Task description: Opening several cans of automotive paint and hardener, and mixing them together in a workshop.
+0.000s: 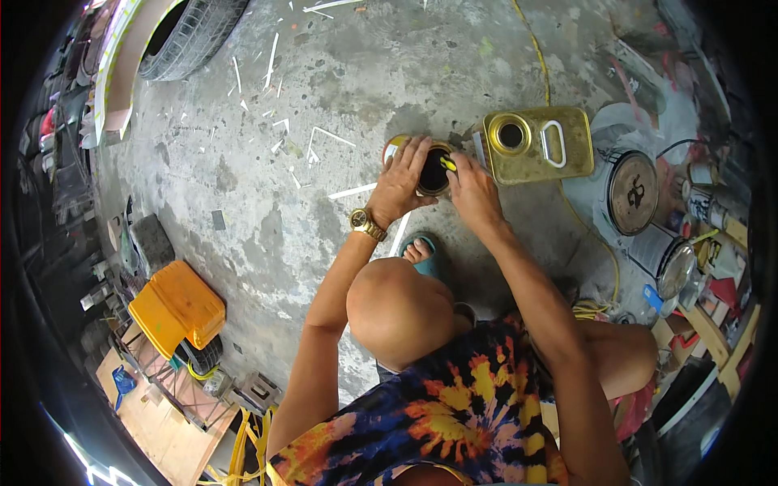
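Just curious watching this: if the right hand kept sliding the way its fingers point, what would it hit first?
Probably the small round can it already touches at the rim; the right hand points up and left across the dark opening, toward the left hand.

My left hand covered most of the small round open tin can, so its rim and contents couldn't be judged. The small yellow-tipped tool at my right hand was too small to identify. The black rubber tyre got cut off by the top edge. Clutter at the right rim was blurred.
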`<state>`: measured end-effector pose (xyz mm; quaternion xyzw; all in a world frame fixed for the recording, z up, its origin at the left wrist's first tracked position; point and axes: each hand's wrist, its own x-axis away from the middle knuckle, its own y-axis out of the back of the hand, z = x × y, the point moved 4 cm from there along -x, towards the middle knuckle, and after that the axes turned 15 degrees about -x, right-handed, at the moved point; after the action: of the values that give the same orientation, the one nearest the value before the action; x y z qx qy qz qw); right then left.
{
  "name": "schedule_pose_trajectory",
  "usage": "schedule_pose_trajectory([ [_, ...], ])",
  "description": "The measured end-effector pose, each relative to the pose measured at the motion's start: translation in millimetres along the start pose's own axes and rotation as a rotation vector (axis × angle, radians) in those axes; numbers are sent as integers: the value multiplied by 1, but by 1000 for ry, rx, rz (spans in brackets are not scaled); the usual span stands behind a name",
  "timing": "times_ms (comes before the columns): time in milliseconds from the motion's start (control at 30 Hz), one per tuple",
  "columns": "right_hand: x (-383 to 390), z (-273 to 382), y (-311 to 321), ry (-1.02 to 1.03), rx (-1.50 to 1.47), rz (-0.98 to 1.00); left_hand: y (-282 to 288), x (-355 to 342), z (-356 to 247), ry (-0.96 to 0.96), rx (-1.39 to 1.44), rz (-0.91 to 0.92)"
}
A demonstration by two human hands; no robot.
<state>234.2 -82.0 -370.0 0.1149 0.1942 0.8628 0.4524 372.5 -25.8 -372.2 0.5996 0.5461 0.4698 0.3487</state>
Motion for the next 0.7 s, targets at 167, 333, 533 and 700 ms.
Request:
schedule_pose_trajectory([
  [167,4,-4,-11,-97,-35,269,-3,1,-3,-7,-8,25],
  [333,9,-9,-9,-199,45,198,-4,2,-4,-7,-21,38],
  [533,12,-9,-12,-171,-27,257,-5,1,-4,-7,-1,30],
  [700,11,-11,-14,-267,-27,232,-3,1,-1,-45,-17,6],
])
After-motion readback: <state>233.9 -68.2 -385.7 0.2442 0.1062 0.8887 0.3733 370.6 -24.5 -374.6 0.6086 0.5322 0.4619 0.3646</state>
